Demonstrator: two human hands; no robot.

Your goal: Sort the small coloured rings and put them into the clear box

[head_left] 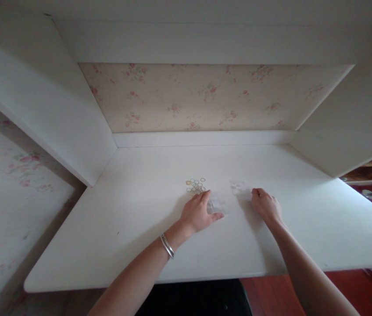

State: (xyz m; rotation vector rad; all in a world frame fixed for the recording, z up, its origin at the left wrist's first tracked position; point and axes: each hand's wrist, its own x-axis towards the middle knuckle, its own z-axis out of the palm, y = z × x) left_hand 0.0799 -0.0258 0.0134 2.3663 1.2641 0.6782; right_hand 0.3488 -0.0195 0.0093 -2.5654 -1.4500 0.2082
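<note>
Bare forearms reach in from the bottom edge, the left one wearing a silver bracelet [167, 245] at the wrist. At the left hand [199, 213] lies a small clear plastic piece [216, 204], pale and hard to make out against the white; the fingers rest spread and lightly curled beside and partly over it, thumb stretched out toward the right below it, nothing visibly pinched. Just beyond the fingertips, touching or nearly so (I cannot tell which), sits a little cluster of small rings [195, 184], gold and pale green, lying flat and bunched together. A second clear plastic piece [239, 188] lies a little to the right, just beside the fingertips of the right hand [265, 204], which rests palm down with fingers loosely bent; whether it touches the piece is unclear. All of this sits near the middle of a white worktop [140, 245], set in a white alcove backed by floral wallpaper [205, 96]. Red-brown floor [265, 294] shows below the front edge.
</note>
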